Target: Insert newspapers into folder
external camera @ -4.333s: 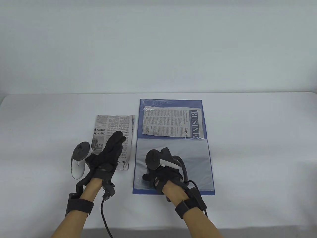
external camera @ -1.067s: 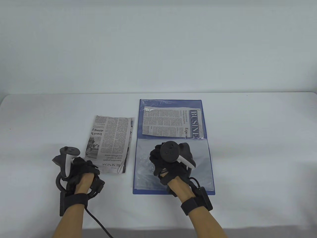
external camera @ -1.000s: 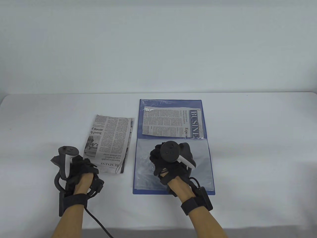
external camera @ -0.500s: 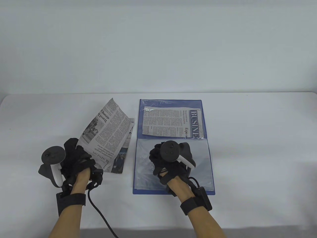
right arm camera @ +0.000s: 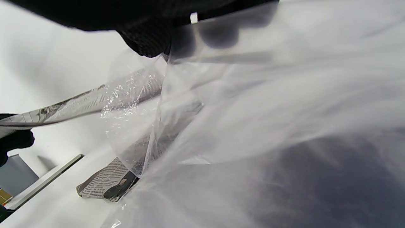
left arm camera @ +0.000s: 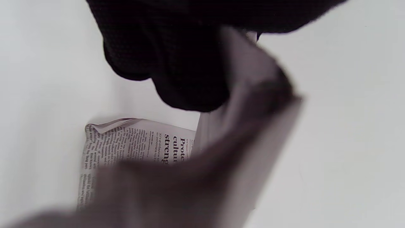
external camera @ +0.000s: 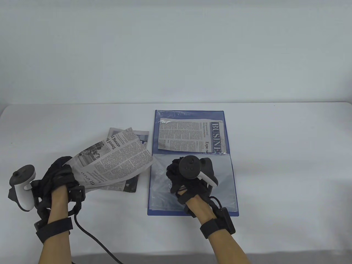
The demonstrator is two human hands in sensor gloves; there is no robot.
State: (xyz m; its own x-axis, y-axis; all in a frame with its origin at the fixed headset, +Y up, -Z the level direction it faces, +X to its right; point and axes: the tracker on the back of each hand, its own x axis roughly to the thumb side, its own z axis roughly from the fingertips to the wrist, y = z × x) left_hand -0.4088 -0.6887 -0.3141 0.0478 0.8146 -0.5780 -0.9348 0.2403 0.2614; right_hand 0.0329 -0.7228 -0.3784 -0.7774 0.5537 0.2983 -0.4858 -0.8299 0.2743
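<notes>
A blue folder (external camera: 228, 132) lies open on the table. Its far pocket holds a newspaper sheet (external camera: 192, 135). My left hand (external camera: 59, 176) grips a newspaper sheet (external camera: 115, 162) by its near end and holds it above the table, its far corner over the folder's left edge. The held sheet shows blurred in the left wrist view (left arm camera: 246, 126). Another newspaper (external camera: 132, 185) lies on the table under it and also shows in the left wrist view (left arm camera: 133, 142). My right hand (external camera: 178, 173) pinches the clear sleeve (external camera: 220, 187) of the near pocket and lifts its left edge (right arm camera: 164, 95) open.
The white table (external camera: 288, 165) spreads around the folder. A black cable (external camera: 93, 239) runs from my left wrist to the table's front edge.
My left hand took hold of the top newspaper sheet, lifted it off the one beneath and swung it right toward the folder. My right hand kept hold of the clear sleeve.
</notes>
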